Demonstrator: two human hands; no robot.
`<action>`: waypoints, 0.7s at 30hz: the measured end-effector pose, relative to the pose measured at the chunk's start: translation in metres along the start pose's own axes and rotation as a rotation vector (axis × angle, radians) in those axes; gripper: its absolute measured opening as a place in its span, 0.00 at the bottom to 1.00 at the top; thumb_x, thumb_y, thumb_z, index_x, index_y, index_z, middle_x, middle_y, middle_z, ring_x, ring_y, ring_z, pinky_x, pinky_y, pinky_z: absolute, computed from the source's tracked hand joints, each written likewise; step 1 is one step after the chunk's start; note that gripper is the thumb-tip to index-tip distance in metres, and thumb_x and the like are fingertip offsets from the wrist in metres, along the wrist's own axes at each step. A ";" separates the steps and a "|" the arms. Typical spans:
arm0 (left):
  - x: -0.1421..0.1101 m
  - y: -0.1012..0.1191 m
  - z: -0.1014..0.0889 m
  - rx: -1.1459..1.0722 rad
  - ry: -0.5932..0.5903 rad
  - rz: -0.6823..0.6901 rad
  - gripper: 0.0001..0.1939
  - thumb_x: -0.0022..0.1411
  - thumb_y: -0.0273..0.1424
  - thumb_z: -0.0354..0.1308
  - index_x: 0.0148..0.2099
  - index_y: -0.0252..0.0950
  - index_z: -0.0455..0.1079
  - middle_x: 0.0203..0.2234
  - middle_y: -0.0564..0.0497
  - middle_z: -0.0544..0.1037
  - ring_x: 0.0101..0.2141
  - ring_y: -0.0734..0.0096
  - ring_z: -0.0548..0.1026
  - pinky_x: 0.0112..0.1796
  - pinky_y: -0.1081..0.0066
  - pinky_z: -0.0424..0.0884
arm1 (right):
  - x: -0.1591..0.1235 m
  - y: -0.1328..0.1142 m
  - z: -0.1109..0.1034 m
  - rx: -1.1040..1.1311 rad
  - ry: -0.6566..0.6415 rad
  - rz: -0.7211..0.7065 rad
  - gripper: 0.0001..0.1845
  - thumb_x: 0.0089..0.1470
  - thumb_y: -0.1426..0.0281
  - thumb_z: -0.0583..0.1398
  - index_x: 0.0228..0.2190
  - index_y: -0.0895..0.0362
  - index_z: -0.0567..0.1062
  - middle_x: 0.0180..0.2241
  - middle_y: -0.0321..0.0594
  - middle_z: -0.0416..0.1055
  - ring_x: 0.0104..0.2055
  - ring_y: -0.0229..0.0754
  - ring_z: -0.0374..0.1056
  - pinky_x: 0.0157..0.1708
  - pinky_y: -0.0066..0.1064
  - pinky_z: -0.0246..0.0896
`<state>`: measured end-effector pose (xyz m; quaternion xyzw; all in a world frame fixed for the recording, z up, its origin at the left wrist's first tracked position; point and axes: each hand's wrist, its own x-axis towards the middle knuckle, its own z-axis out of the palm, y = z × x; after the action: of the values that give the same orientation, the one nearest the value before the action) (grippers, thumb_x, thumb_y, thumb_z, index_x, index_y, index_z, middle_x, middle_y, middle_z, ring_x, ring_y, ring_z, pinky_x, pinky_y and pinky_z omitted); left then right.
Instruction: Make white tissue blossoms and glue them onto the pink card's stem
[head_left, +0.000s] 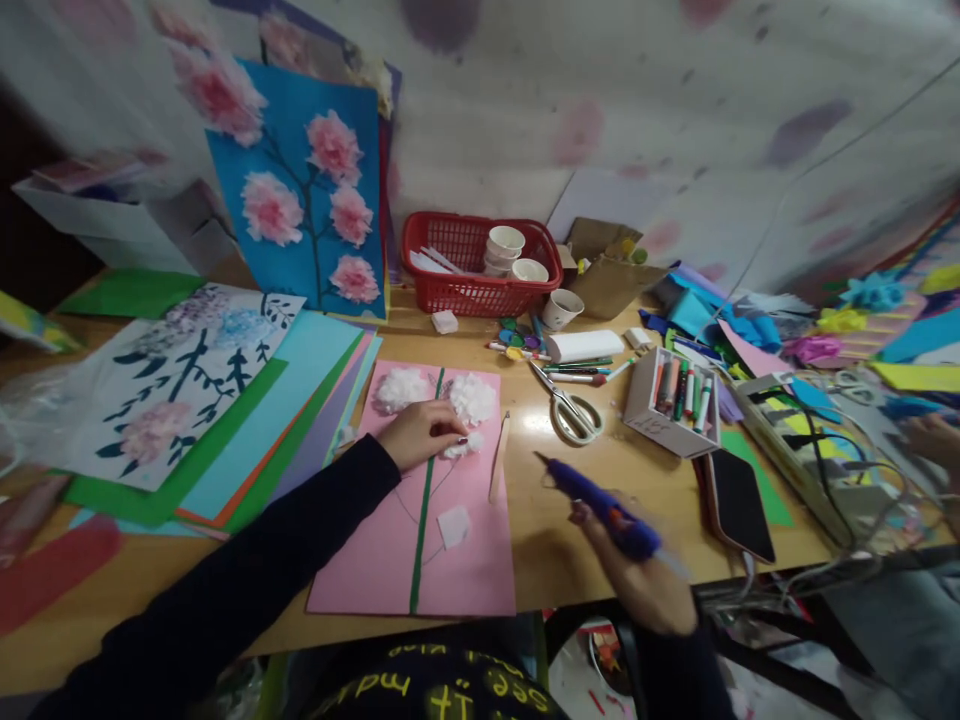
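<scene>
My left hand (424, 435) is over a pink sheet (360, 570), its fingers closed at the edge of a small white paper flower (466, 446). Two larger white fluffy flowers, one on the left (401, 390) and one on the right (472, 398), sit at the sheet's top. A green strip (422, 540) runs down its middle, with thin drawn lines beside it. Lower down lies a white paper square (454, 527). A wooden stick (499, 458) rests along the right edge. My right hand (630, 570), slightly blurred, grips a blue glue gun (600, 500) right of the sheet, nozzle pointing up-left.
Scissors (571, 405), a marker box (671, 400) and a phone (739, 505) lie to the right. Behind stand a red basket (487, 292) with paper cups and a blue flower picture (300, 190). Coloured sheets (247, 440) are stacked left. Another person's hand (934, 435) shows far right.
</scene>
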<state>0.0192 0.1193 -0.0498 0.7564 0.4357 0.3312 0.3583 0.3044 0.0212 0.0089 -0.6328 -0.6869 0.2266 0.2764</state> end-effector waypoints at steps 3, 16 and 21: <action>-0.001 -0.003 0.000 -0.028 0.007 0.002 0.06 0.56 0.23 0.60 0.33 0.36 0.79 0.28 0.50 0.78 0.30 0.69 0.75 0.33 0.71 0.69 | -0.001 -0.026 0.030 -0.009 -0.092 -0.106 0.19 0.57 0.55 0.58 0.24 0.55 0.73 0.22 0.40 0.71 0.24 0.43 0.68 0.25 0.32 0.61; -0.002 -0.007 0.004 -0.053 0.029 0.009 0.06 0.55 0.20 0.62 0.33 0.33 0.79 0.27 0.52 0.75 0.25 0.75 0.69 0.28 0.75 0.65 | 0.014 -0.027 0.065 -0.040 -0.089 -0.119 0.19 0.57 0.56 0.58 0.20 0.53 0.70 0.19 0.39 0.69 0.21 0.41 0.65 0.23 0.31 0.57; -0.001 -0.008 0.003 -0.046 0.020 0.019 0.06 0.55 0.19 0.63 0.33 0.32 0.79 0.26 0.51 0.75 0.25 0.75 0.69 0.28 0.75 0.64 | 0.016 -0.025 0.070 -0.028 -0.060 -0.151 0.19 0.56 0.56 0.59 0.20 0.54 0.71 0.18 0.39 0.69 0.19 0.40 0.64 0.21 0.31 0.55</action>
<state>0.0182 0.1208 -0.0586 0.7488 0.4243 0.3519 0.3681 0.2385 0.0377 -0.0256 -0.5759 -0.7439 0.2142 0.2630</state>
